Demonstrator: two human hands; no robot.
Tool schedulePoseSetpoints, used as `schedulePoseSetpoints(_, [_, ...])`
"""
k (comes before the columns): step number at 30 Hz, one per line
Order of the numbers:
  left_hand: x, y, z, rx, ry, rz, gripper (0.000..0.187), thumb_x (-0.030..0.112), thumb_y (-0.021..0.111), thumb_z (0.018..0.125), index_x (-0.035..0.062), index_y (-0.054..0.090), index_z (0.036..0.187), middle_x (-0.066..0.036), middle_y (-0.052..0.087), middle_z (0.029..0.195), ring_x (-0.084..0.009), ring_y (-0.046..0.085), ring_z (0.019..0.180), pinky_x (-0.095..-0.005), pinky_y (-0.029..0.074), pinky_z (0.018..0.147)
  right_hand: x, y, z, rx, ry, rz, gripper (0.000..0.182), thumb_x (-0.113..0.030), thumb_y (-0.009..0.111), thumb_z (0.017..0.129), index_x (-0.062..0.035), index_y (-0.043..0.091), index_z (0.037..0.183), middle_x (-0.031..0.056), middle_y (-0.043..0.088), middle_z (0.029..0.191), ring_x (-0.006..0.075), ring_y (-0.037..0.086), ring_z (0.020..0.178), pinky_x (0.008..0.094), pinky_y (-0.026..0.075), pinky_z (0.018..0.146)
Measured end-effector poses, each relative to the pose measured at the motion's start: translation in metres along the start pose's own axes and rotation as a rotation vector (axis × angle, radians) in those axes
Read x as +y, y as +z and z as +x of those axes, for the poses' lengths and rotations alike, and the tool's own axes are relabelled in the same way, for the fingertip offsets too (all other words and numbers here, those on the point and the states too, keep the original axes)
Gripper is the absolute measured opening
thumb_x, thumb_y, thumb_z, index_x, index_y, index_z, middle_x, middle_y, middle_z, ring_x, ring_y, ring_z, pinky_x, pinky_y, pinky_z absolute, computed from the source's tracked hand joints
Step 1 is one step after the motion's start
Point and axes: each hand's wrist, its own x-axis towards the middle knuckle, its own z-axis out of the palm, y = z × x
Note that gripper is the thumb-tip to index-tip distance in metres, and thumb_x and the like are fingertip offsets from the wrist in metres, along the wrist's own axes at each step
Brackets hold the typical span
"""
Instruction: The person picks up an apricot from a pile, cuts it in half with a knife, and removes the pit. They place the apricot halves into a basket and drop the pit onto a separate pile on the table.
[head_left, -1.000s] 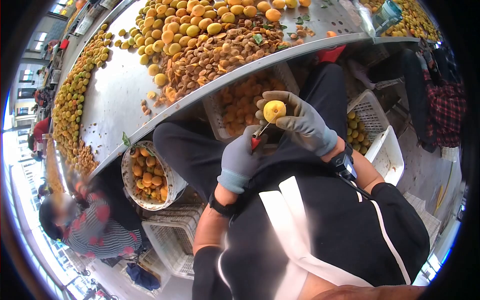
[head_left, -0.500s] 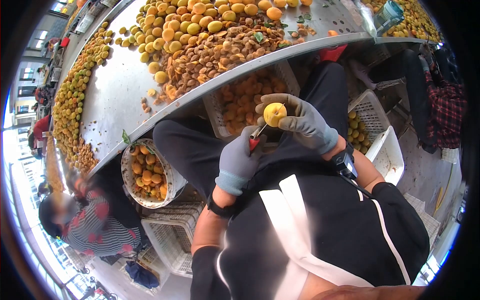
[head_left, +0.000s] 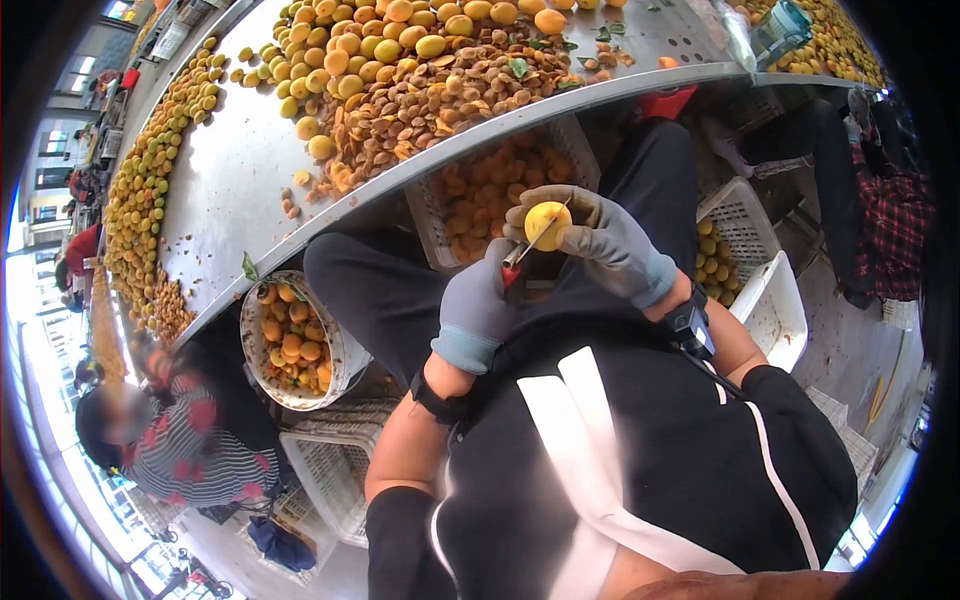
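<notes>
My left hand (head_left: 482,305), in a grey glove, is closed around a small knife (head_left: 512,268) with a red handle. Its thin blade lies across the face of a yellow fruit (head_left: 547,226). That fruit sits between the thumb and fingers of my right hand (head_left: 610,245), also gloved in grey. Both hands are above my lap, just in front of the metal table (head_left: 230,160). Below and behind them is a crate (head_left: 430,235) of orange fruit pieces.
Whole fruit (head_left: 345,60) and brown pits (head_left: 430,115) lie heaped on the table. A white bucket (head_left: 345,345) of fruit stands left, a white crate (head_left: 775,310) right. One co-worker (head_left: 205,440) sits at lower left, another (head_left: 895,235) at right.
The knife blade has moved from the lower edge of the fruit to across its face. My left hand has shifted slightly up and left; the fruit has turned a little.
</notes>
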Motion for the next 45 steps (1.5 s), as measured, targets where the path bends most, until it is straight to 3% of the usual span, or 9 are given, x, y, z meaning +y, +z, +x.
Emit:
schedulePoseSetpoints(8, [0.006,0.000,0.007,-0.079,-0.060,-0.058,0.021,0.018,0.059,0.089,0.0100,0.052,0.107,-0.021,0.063,0.084,-0.0419,0.061,0.081,-0.0469,0.047,0.065,0.013,-0.007,0.004,0.213,-0.093,-0.204,0.050,-0.003,0.069,0.083,-0.0054,0.048,0.128,0.0052,0.057,0.117,0.0142,0.058,0.103,0.0278,0.049,0.093])
schedulePoseSetpoints(21, [0.010,-0.001,0.011,-0.014,-0.003,0.100,0.029,0.013,0.060,0.084,0.0091,0.048,0.109,-0.021,0.062,0.081,-0.0423,0.060,0.079,-0.0488,0.046,0.065,0.006,-0.004,0.003,0.189,-0.032,-0.197,0.043,-0.003,0.068,0.084,-0.0055,0.051,0.124,0.0051,0.059,0.114,0.0134,0.059,0.101,0.0274,0.051,0.087])
schedulePoseSetpoints(24, [0.009,0.002,0.014,-0.020,-0.043,0.162,0.030,0.011,0.060,0.082,0.0088,0.048,0.109,-0.021,0.062,0.083,-0.0420,0.060,0.080,-0.0489,0.046,0.065,0.011,-0.002,0.002,0.151,0.085,0.250,0.041,-0.006,0.068,0.086,-0.0056,0.051,0.123,0.0048,0.060,0.111,0.0139,0.060,0.099,0.0268,0.052,0.084])
schedulePoseSetpoints(27, [-0.001,0.008,0.015,-0.052,-0.051,0.119,0.031,0.009,0.059,0.082,0.0085,0.048,0.110,-0.021,0.063,0.083,-0.0416,0.061,0.080,-0.0486,0.047,0.066,0.016,-0.005,0.004,0.138,0.026,0.169,0.040,-0.011,0.068,0.087,-0.0056,0.051,0.123,0.0047,0.060,0.110,0.0143,0.061,0.097,0.0271,0.052,0.084])
schedulePoseSetpoints(30, [0.002,0.010,0.018,-0.054,-0.035,0.148,0.032,0.009,0.059,0.081,0.0084,0.047,0.111,-0.021,0.063,0.083,-0.0415,0.061,0.080,-0.0484,0.047,0.067,0.017,-0.008,0.004,0.276,-0.063,-0.283,0.037,-0.015,0.067,0.088,-0.0059,0.053,0.121,0.0038,0.061,0.108,0.0128,0.060,0.094,0.0260,0.051,0.083])
schedulePoseSetpoints(36, [0.008,0.008,0.018,-0.066,-0.056,0.157,0.032,0.010,0.059,0.081,0.0086,0.047,0.112,-0.021,0.063,0.083,-0.0415,0.061,0.081,-0.0482,0.047,0.067,0.012,-0.015,-0.001,0.182,0.141,0.253,0.035,-0.015,0.067,0.088,-0.0065,0.054,0.120,0.0013,0.061,0.100,0.0080,0.058,0.088,0.0198,0.048,0.072])
schedulePoseSetpoints(39, [0.007,0.009,0.020,-0.057,-0.048,0.165,0.031,0.011,0.059,0.082,0.0093,0.048,0.110,-0.021,0.063,0.082,-0.0415,0.061,0.080,-0.0484,0.047,0.066,0.010,-0.010,0.004,0.182,0.084,0.174,0.037,-0.017,0.066,0.090,-0.0068,0.052,0.122,0.0013,0.060,0.103,0.0076,0.058,0.088,0.0201,0.048,0.071])
schedulePoseSetpoints(41, [0.006,0.009,0.022,-0.028,-0.068,0.201,0.029,0.012,0.059,0.082,0.0100,0.048,0.109,-0.020,0.063,0.082,-0.0412,0.061,0.080,-0.0486,0.047,0.065,0.003,-0.003,0.004,0.290,-0.060,-0.143,0.039,-0.017,0.065,0.090,-0.0073,0.049,0.124,0.0013,0.060,0.105,0.0074,0.057,0.088,0.0204,0.047,0.074])
schedulePoseSetpoints(45, [0.009,0.008,0.024,-0.013,-0.063,0.181,0.028,0.013,0.060,0.083,0.0101,0.048,0.108,-0.020,0.063,0.082,-0.0410,0.061,0.080,-0.0485,0.047,0.065,0.002,-0.015,0.003,0.276,-0.008,-0.190,0.041,-0.013,0.067,0.089,-0.0076,0.047,0.125,0.0022,0.059,0.108,0.0087,0.058,0.091,0.0215,0.048,0.076])
